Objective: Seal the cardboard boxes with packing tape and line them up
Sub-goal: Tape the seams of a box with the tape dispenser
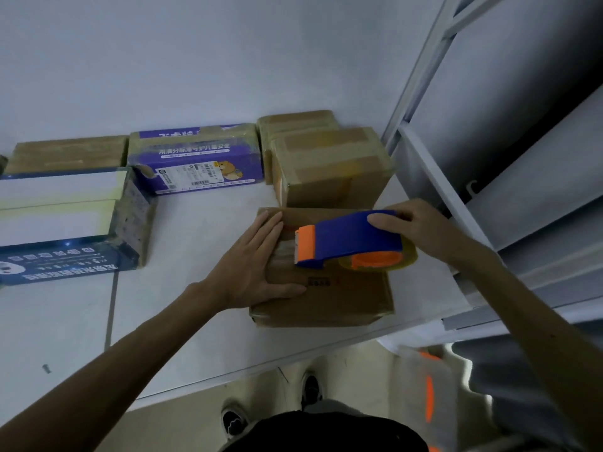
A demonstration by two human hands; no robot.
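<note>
the table (202, 230) carries taped boxes (329, 164) along its back edge; the brown box (326, 298) sits near the front right corner. the left hand (257, 262) lies flat, fingers spread, pinning it, while the right hand (414, 226) wraps the tape dispenser (349, 239), likely so the tape pulls taut.
</note>
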